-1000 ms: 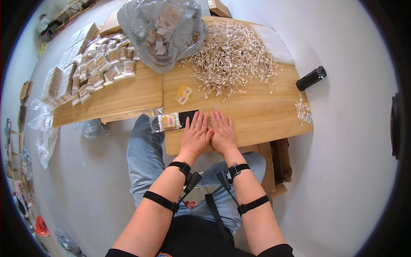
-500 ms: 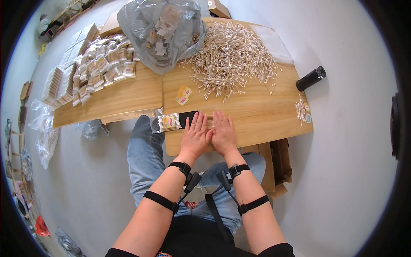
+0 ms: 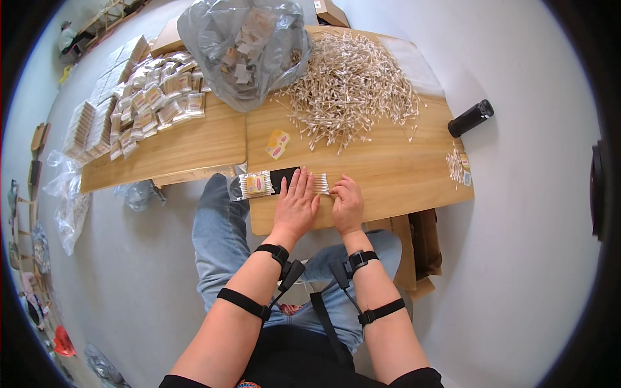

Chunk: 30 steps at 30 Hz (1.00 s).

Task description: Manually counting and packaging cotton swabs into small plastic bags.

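Observation:
My left hand (image 3: 296, 204) lies flat with its fingers stretched over a row of cotton swabs (image 3: 320, 183) and the end of a black strip (image 3: 284, 176). At the row's right end, my right hand (image 3: 348, 202) is closed, its fingers curled and their tips by the swabs. Whatever those fingertips hold, if anything, is too small to make out. Left of the strip lies a clear packet of cotton swabs (image 3: 257, 184) with a yellow card in it. Yellow-and-white cards (image 3: 277, 144) rest on the table beyond my left hand.
A large heap of loose cotton swabs (image 3: 352, 84) covers the far table (image 3: 401, 168). Beside it stands a grey plastic bag (image 3: 242, 58) of cards. Filled packets (image 3: 152, 97) pile up at far left. A black bottle (image 3: 470, 118) and a small swab pile (image 3: 455, 168) sit at right.
My right hand has lifted off the swabs, moved slightly right and curled its fingers, baring part of the row. My left hand stays in place.

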Motion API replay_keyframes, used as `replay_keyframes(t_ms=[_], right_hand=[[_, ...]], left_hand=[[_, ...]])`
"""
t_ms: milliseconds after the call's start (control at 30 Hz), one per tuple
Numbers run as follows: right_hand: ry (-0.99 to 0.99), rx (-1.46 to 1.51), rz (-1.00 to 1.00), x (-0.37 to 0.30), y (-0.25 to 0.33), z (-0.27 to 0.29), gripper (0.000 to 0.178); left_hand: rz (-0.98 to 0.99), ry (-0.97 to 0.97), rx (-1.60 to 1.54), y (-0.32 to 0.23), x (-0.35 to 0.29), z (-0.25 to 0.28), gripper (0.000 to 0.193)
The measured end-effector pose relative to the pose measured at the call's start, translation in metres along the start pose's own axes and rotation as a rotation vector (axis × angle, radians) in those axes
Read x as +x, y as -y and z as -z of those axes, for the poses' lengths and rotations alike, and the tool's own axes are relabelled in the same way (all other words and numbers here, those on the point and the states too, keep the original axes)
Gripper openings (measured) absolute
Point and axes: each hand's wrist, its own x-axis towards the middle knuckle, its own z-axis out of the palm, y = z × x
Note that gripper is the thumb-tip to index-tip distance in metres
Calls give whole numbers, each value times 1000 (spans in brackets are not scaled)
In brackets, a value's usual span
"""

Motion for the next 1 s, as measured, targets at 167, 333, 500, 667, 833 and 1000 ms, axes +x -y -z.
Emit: replay_keyframes(t_ms=[167, 333, 500, 667, 833, 1000], right_hand=[[-1, -6, 12, 1, 0, 0, 11], [11, -5, 18, 1, 1, -1, 10], [33, -8, 4, 1, 1, 1, 11], [9, -2, -8, 3, 2, 1, 15], [29, -21, 5, 3, 5, 0, 16], [52, -19, -1, 2, 1, 2, 16]], left_hand=[[15, 41, -13, -1, 1, 1, 59], [16, 32, 16, 0, 0, 2, 59], [7, 31, 15, 0, 0, 2, 59], [14, 39, -9, -1, 2, 1, 59], [17, 18, 9, 1, 0, 1, 59], [-2, -6, 10, 0, 1, 0, 59]])
